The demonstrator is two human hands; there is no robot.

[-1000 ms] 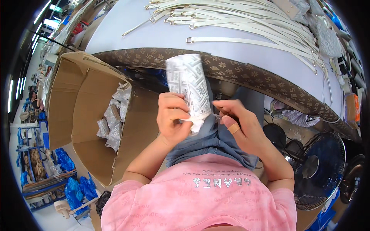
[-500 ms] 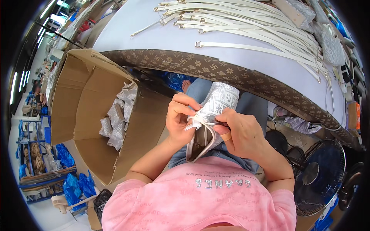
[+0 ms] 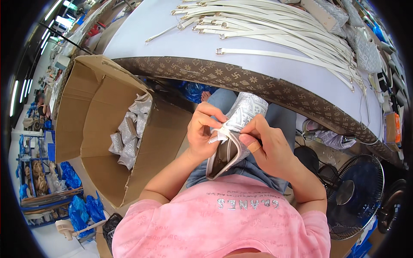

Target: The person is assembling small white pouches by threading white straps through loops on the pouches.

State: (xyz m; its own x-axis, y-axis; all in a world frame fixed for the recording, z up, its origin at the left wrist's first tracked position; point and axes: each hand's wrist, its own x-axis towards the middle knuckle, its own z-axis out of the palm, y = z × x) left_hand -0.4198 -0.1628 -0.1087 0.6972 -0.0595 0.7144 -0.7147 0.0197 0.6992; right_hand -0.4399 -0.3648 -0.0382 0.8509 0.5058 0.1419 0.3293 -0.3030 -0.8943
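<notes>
A small silver-white patterned pouch (image 3: 248,106) lies across my lap, its mouth open toward me with a brown lining (image 3: 224,155) inside. Pale zipper tape (image 3: 222,135) with a frayed white end sticks out at one corner of the mouth. My left hand (image 3: 203,132) pinches that corner between thumb and fingers. On the other side, my right hand (image 3: 272,148), with a tan band round its thumb, has thumb and forefinger closed at the pouch's edge beside the zipper. Whether something small sits between those fingertips is hidden.
To the left stands an open cardboard box (image 3: 97,116) with several patterned pouches (image 3: 128,131) inside. Many white buckled straps (image 3: 266,23) are spread over the table (image 3: 150,19) ahead, whose brown printed edge hangs above my knees. A black fan (image 3: 355,193) stands at the right.
My right hand's fingers have shifted slightly up along the pouch's edge, and the forefinger is more raised. The left hand keeps its pinch at the zipper corner.
</notes>
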